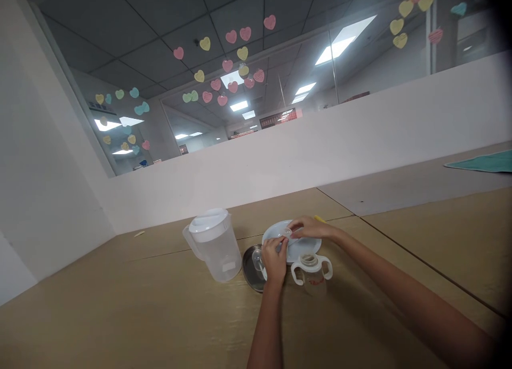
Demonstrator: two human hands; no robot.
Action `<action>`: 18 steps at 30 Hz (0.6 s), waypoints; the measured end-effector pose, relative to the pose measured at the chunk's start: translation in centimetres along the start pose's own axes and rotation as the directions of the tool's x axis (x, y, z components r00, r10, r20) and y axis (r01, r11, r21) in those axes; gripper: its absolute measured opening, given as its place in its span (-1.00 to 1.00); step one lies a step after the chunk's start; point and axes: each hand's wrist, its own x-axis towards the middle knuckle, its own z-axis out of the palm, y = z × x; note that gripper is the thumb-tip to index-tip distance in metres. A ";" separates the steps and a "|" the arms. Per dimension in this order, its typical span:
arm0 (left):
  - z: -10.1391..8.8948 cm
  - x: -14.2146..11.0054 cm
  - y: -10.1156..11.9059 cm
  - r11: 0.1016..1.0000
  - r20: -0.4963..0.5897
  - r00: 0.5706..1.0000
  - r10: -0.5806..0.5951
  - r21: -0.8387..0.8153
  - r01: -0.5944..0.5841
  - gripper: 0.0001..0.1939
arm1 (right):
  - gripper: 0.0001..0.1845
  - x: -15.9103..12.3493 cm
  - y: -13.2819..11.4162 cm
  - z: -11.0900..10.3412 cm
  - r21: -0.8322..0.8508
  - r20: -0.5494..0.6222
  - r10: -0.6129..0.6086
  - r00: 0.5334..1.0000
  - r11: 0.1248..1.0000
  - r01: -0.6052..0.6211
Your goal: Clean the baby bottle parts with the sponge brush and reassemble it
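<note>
Over a pale blue-white basin [310,246], my right hand [310,227] pinches a small clear, rounded piece [287,232] whose exact kind is too small to tell. My left hand [275,259] is closed right beside it, thumb close to the clear piece; a greyish bit shows between its fingers. Below the basin stands an open, clear baby bottle [314,283] with two white side handles and red print. A round metal bowl [250,275], partly behind my left hand, holds a clear domed cap [257,259] and a white part.
A lidded clear plastic pitcher [220,251] stands left of the metal bowl. A yellow stick-like thing [319,218] shows behind my right hand. A teal cloth [484,162] lies at the far right. A white wall and a window with heart-shaped notes border the wooden table [160,315].
</note>
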 end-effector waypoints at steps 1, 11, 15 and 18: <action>0.0 0.0 0.0 1.000 -0.002 1.000 -0.007 -0.004 0.007 -0.81 | -0.81 -0.1 -0.5 0.8 -0.019 0.070 -0.080 0.994 0.996 0.082; -4.1 -1.6 -1.3 0.961 -0.046 0.994 0.096 0.263 -0.081 -0.70 | -0.80 -0.1 -0.2 1.9 -0.293 -0.090 -0.097 0.991 0.954 0.067; -5.3 -2.2 -3.0 0.969 -0.098 0.995 0.022 0.247 0.003 -0.64 | -0.79 -0.4 -0.2 1.6 -0.547 -0.070 -0.038 0.997 0.837 -0.007; -5.5 -2.3 -3.5 0.961 -0.088 0.995 -0.037 0.271 0.060 -0.62 | -0.78 -0.4 0.2 2.2 -0.567 -0.025 0.000 1.000 0.824 -0.014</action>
